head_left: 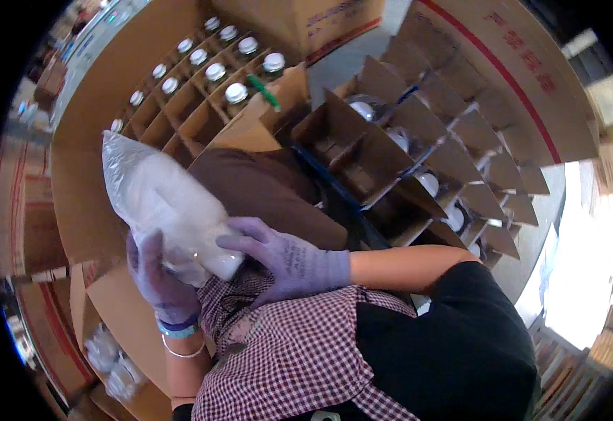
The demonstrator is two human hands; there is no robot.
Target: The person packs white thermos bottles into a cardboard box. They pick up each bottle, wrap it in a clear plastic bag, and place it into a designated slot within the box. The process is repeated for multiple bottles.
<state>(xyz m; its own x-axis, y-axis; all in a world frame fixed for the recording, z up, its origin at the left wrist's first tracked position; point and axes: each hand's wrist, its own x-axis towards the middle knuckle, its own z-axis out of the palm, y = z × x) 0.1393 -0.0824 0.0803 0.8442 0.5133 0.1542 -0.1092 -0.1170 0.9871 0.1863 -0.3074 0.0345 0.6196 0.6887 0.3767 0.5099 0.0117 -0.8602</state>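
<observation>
Your gloved hands hold a white bottle in a clear plastic bag above open cartons of capped bottles.

Your left hand [160,277], in a purple glove, curls its fingers around the lower part of the bagged bottle [173,210] from below, while your right hand [285,259], gloved the same, lays its fingers across the bottle's base end, thumb and fingers pressed against the plastic. The bag juts up and to the left, held just in front of your checked apron [299,351]. Beyond it, the left carton [145,91] has cardboard dividers with white-capped bottles [215,71] standing in the cells, and a green marker [264,91] rests on its near edge. To the right, the second divided carton [461,140] holds a few white items in its cells.
</observation>
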